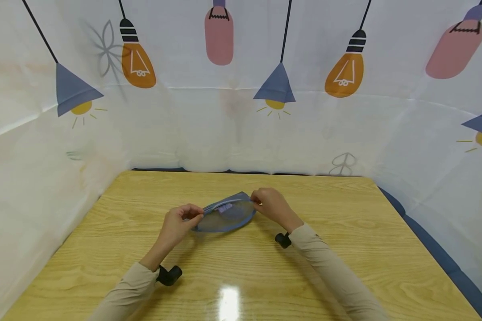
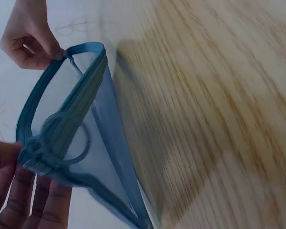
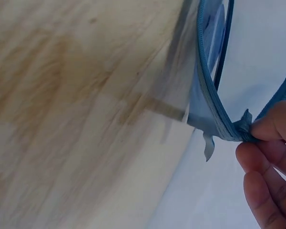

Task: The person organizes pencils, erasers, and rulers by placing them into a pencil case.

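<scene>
A see-through zip pouch (image 1: 226,216) with blue zipper edging stands above the table between the two hands. In the left wrist view its mouth gapes, the zipper bands (image 2: 81,93) spread apart. My left hand (image 1: 178,225) pinches one end of the zipper, where a round ring pull (image 2: 86,143) hangs beside the fingers. The opposite zipper end, with a small fabric tab (image 3: 209,147) near it, is pinched by my right hand (image 1: 274,205) between thumb and fingers. Through the clear side a pale purple mark (image 1: 225,208) shows; whether it is printed or inside I cannot tell.
The wooden table (image 1: 241,267) lies beneath the hands and reflects a bright light near its front. A white cloth (image 1: 233,125) printed with lamps and bulbs hangs behind and at both sides. Black wrist cameras (image 1: 169,275) are worn on both arms.
</scene>
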`<state>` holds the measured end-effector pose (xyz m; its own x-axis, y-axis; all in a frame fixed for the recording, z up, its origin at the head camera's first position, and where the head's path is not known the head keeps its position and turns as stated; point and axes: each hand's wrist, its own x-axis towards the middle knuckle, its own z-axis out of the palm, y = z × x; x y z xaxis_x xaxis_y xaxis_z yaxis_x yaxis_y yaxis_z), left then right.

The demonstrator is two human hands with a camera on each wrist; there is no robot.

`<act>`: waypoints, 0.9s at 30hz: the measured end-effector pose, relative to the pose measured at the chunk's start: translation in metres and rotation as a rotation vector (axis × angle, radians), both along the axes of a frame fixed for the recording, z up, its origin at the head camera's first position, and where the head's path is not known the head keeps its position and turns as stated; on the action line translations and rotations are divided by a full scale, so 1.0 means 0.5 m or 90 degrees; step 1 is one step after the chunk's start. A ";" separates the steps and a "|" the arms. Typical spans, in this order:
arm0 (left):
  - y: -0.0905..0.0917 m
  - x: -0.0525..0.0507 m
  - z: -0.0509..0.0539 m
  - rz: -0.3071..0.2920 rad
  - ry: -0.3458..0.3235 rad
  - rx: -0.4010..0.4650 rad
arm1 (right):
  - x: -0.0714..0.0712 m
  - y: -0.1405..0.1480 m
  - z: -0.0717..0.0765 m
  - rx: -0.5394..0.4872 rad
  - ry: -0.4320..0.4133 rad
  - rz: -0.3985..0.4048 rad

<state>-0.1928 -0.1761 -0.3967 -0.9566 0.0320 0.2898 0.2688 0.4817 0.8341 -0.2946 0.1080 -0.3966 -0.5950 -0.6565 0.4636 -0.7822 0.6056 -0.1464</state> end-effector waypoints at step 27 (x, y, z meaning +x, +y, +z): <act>-0.038 0.011 0.012 -0.061 0.115 -0.214 | 0.059 0.102 0.027 0.000 0.020 -0.032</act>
